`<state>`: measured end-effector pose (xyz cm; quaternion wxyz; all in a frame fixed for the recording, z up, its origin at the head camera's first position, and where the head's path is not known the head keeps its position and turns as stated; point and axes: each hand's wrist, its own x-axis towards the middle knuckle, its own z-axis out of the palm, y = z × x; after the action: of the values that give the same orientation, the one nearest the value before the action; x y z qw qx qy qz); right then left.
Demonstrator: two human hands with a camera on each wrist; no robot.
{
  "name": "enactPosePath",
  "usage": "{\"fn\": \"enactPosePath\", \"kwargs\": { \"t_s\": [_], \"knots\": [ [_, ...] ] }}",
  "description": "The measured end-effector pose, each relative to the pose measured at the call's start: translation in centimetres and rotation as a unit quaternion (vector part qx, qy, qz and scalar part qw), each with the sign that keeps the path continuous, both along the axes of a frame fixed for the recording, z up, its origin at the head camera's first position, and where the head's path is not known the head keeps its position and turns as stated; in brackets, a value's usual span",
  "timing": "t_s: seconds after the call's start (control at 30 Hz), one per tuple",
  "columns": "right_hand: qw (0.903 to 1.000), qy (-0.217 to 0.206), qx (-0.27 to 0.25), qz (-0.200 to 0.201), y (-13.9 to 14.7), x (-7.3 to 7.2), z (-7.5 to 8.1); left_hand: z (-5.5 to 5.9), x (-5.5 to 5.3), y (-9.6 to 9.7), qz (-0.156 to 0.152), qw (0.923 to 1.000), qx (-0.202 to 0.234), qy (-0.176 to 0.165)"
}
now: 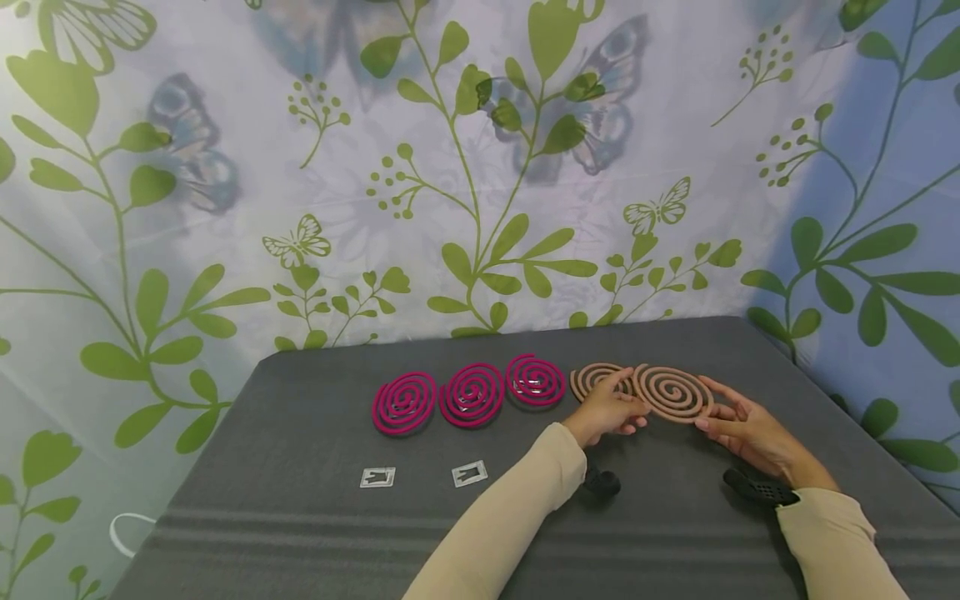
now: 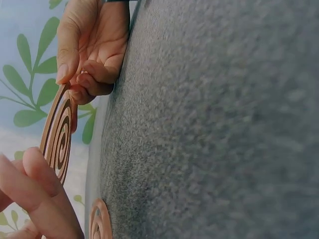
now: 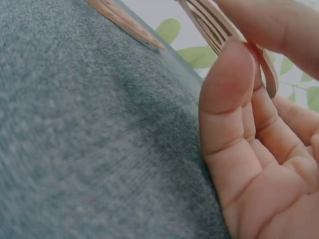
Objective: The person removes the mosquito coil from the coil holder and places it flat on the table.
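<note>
A tan mosquito coil (image 1: 672, 393) is held up off the grey table between both hands. My right hand (image 1: 761, 437) pinches its right edge between thumb and fingers, which the right wrist view shows close up around the coil (image 3: 212, 25). At its left edge my left hand (image 1: 606, 410) grips with the fingertips. Another tan coil (image 1: 588, 375) lies on the table behind the left hand, partly hidden by it. To the left, three magenta mosquito coils (image 1: 403, 403) (image 1: 471, 395) (image 1: 535, 382) stand in a row.
Two small silvery metal coil stands (image 1: 377, 477) (image 1: 469, 473) lie on the grey table (image 1: 300, 533) in front of the magenta coils. Behind the table hangs a curtain (image 1: 337, 167) printed with leaves and butterflies. Black straps with cameras sit at both wrists.
</note>
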<state>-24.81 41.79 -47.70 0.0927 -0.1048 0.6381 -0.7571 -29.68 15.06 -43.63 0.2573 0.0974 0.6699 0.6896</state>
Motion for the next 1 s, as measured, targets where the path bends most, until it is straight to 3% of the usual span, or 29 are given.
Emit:
{"fn": "enactPosePath", "kwargs": {
  "t_s": [0.3, 0.57, 1.0],
  "knots": [
    [0.9951, -0.072, 0.005, -0.067, -0.6, -0.2, 0.7, -0.4, -1.0, 1.2, 0.028, 0.9995, -0.003, -0.011],
    [0.9856, -0.118, 0.039, -0.115, -1.2, -0.4, 1.5, -0.7, -1.8, 2.0, 0.051, 0.9985, -0.006, -0.021],
    [0.9747, -0.132, 0.049, -0.174, -2.3, -0.4, 2.2, -0.2, -2.0, 1.7, 0.031, 0.9988, -0.026, -0.027]
  ]
}}
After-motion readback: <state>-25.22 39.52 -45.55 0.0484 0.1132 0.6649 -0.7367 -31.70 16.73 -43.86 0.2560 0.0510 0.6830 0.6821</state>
